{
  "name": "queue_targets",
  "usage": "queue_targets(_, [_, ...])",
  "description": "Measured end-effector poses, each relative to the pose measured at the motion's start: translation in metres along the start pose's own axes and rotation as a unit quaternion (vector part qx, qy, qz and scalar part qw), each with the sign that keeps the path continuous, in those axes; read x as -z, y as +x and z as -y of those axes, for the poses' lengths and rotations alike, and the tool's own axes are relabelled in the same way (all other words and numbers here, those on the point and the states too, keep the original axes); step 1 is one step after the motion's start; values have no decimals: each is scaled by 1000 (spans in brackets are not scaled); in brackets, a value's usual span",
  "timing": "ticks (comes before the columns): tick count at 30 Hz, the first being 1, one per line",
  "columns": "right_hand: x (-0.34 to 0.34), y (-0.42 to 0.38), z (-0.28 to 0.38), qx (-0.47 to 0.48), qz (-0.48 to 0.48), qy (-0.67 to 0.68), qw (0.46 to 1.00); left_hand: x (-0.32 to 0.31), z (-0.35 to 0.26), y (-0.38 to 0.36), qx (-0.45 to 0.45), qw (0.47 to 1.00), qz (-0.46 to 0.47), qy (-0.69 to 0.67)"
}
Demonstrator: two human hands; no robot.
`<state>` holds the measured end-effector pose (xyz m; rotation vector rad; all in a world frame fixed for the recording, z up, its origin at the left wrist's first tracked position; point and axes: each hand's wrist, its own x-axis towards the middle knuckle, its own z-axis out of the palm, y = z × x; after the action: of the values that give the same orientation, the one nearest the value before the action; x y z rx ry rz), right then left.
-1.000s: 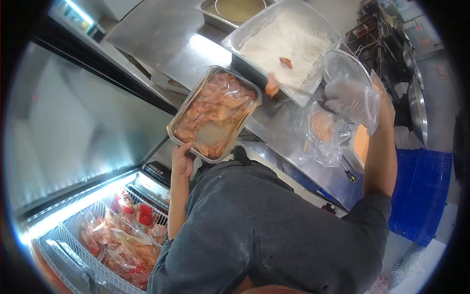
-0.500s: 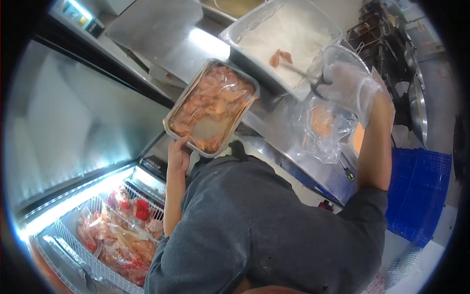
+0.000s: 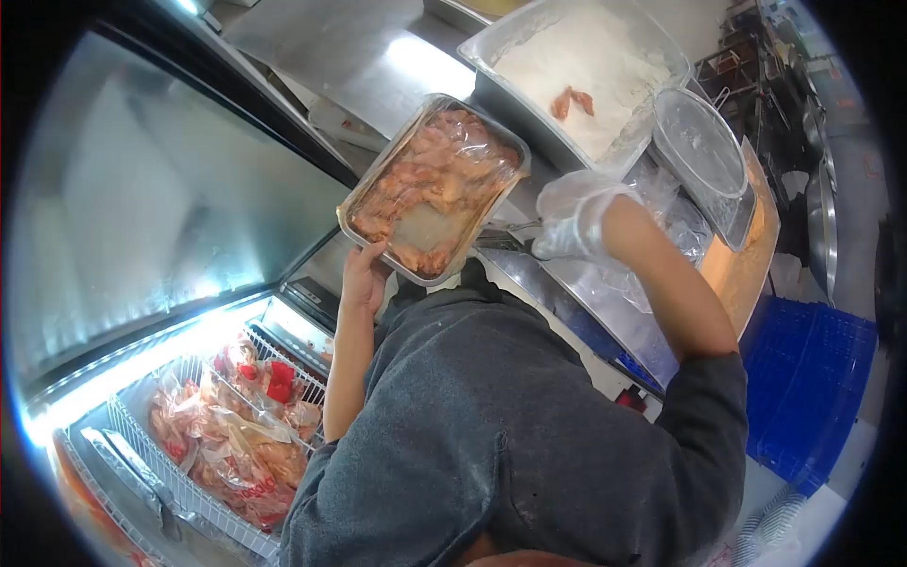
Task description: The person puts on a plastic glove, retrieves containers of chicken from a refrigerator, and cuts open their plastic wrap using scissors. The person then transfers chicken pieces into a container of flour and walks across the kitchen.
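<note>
My left hand grips the lower left edge of a metal tray, which is tilted in front of me. Raw marinated chicken pieces fill much of it under clear plastic film, with a bare patch near the lower end. My right hand, in a clear plastic glove, is closed just right of the tray. Metal tongs show partly from its fingers, pointing toward the tray; the rest is hidden. Beyond, a tub of white flour holds a few chicken pieces on top.
A round mesh sieve stands right of the tub, by a clear plastic bag on the steel counter. At lower left, an open chest freezer holds bagged meat in wire baskets. A blue crate stands at right.
My right hand has drawn back from the flour tub with the tongs, moving left and down toward the tray. The chicken pieces stay on the flour. The tray remains in my left hand.
</note>
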<state>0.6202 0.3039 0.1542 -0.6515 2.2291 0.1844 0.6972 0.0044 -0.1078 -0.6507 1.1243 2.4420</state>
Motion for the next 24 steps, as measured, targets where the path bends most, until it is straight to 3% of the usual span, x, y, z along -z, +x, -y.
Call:
queue_targets(2, [19,-8,10,-117,52,36,991,3,3,0,-5,1000,0,-3])
queue_targets(9, [-32,38,7,-59,-9,-63,996,-3,-1,-2,-8,1000,-12,-17])
queue_targets(11, [-30,21,21,-28,67,-154,985,-2,-1,-1,-15,1000,-2,-18])
queue_targets(13, [-35,18,18,-22,96,-147,984,-3,-2,-3,-20,1000,8,-18])
queue_targets(15, [-36,18,14,-112,45,21,992,-5,-2,-4,-24,999,19,-20])
queue_targets(16, [-45,24,7,-118,42,23,992,-6,-2,-4,-24,999,26,-18])
queue_targets(18, [-66,40,-12,68,-37,-32,997,-8,-5,-5,-20,999,21,-28])
queue_targets(19, [-59,35,-7,62,-44,-34,997,-7,-5,-4,-24,999,30,-26])
queue_targets(21, [-48,25,9,-81,-20,80,993,-4,-3,-2,-14,999,18,-27])
queue_targets(22, [-53,27,6,-106,39,102,988,-6,-5,-4,-7,1000,5,-23])
queue_targets(24, [-52,21,0,-106,46,123,986,0,-2,-1,-19,999,13,-24])
